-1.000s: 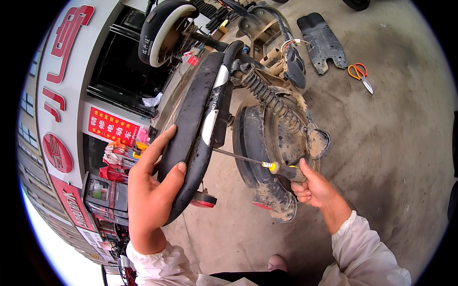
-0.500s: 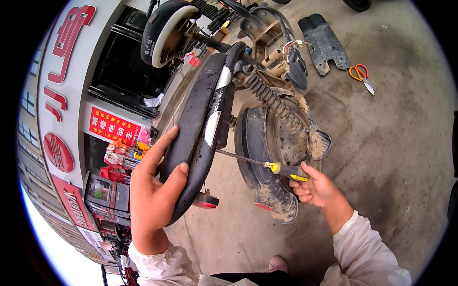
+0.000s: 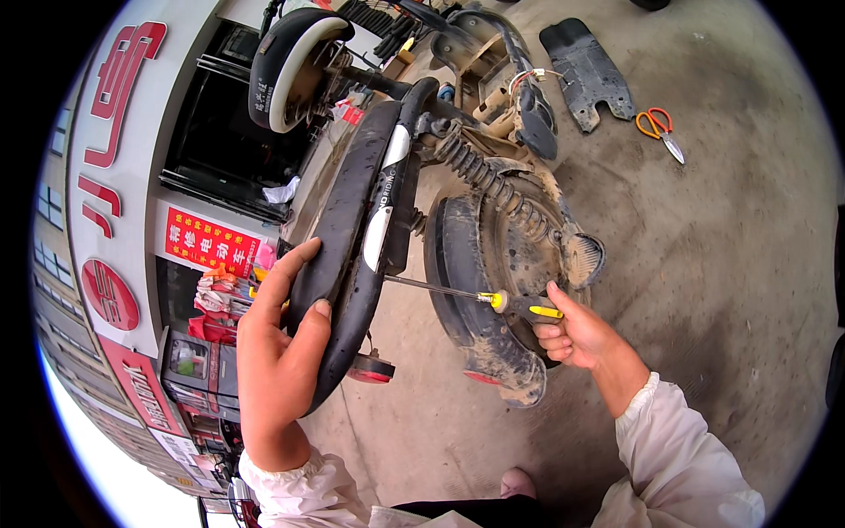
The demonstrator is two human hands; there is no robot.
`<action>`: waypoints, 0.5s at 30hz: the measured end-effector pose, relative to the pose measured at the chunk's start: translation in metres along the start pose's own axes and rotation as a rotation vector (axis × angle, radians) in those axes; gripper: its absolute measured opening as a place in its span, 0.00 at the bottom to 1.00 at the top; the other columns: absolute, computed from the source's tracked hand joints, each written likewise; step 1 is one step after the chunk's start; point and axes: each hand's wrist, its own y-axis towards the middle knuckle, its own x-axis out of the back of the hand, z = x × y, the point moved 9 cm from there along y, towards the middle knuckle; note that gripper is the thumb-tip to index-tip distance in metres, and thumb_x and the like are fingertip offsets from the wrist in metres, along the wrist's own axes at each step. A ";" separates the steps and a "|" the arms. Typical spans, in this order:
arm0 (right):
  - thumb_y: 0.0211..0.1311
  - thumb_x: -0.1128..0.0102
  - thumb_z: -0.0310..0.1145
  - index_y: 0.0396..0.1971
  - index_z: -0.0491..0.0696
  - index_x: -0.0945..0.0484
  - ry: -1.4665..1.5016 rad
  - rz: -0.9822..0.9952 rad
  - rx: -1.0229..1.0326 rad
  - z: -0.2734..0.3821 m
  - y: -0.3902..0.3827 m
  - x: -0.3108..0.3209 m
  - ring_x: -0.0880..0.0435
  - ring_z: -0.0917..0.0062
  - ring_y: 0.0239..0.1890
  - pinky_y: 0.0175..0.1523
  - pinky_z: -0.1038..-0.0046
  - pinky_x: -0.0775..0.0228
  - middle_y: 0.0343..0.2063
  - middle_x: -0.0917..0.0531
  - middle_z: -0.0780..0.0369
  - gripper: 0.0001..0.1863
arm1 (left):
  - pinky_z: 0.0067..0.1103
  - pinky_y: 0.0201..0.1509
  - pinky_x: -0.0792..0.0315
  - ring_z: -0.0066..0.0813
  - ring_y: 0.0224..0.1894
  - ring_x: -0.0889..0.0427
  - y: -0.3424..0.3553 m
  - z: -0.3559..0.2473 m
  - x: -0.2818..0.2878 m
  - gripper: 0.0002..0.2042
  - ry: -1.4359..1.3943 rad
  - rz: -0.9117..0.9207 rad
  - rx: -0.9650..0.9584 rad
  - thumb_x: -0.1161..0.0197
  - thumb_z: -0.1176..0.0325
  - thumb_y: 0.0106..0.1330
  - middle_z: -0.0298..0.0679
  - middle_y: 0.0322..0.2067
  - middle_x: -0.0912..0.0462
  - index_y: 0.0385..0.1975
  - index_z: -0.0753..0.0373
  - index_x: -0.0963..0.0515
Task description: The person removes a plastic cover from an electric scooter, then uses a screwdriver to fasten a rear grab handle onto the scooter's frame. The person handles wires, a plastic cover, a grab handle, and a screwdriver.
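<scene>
My right hand (image 3: 576, 339) is closed around the grey-and-yellow handle of a screwdriver (image 3: 519, 305). Its long shaft points left, and the tip meets the underside of a black padded seat section with a curved grab rail (image 3: 380, 224); the exact contact point is hidden. On the left, my left hand (image 3: 286, 343) grips the lower end of this seat section, thumb on its upper face and index finger along its far side. The seat section belongs to a partly stripped electric scooter. Below it show the muddy rear wheel and fender (image 3: 466, 255) and a coil shock absorber (image 3: 493, 185).
Orange-handled scissors (image 3: 659, 131) and a dirty black floor panel (image 3: 588, 70) lie on the concrete at the far right. Loose wires (image 3: 532, 75) stick out of the scooter's open body. A black-and-white saddle (image 3: 295, 70) rises at the far left, before a shop front.
The scooter and the ground items sit slightly further left and higher in view. My right thumb has lifted a little off the screwdriver handle, which has turned slightly; my left hand keeps its hold.
</scene>
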 end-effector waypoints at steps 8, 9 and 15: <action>0.74 0.51 0.54 0.37 0.52 0.32 -0.027 0.016 0.097 0.004 -0.015 -0.001 0.41 0.90 0.21 0.22 0.86 0.49 0.27 0.32 0.70 0.19 | 0.20 0.47 0.25 0.25 0.42 0.18 0.005 0.004 -0.006 0.23 0.007 0.103 -0.050 0.40 0.76 0.61 0.45 0.47 0.18 0.58 0.71 0.26; 0.74 0.49 0.51 0.38 0.51 0.32 -0.079 0.018 0.141 0.007 -0.016 0.000 0.40 0.89 0.22 0.23 0.86 0.48 0.28 0.31 0.69 0.18 | 0.21 0.49 0.25 0.25 0.43 0.18 0.007 0.004 -0.004 0.23 0.045 0.119 -0.065 0.39 0.76 0.61 0.45 0.47 0.18 0.58 0.71 0.26; 0.72 0.42 0.39 0.47 0.47 0.31 -0.404 -0.076 0.325 0.016 -0.022 0.002 0.35 0.88 0.29 0.28 0.84 0.42 0.36 0.28 0.65 0.14 | 0.23 0.56 0.29 0.27 0.47 0.20 0.022 0.006 0.005 0.16 0.176 0.165 -0.097 0.36 0.74 0.63 0.45 0.45 0.16 0.50 0.72 0.22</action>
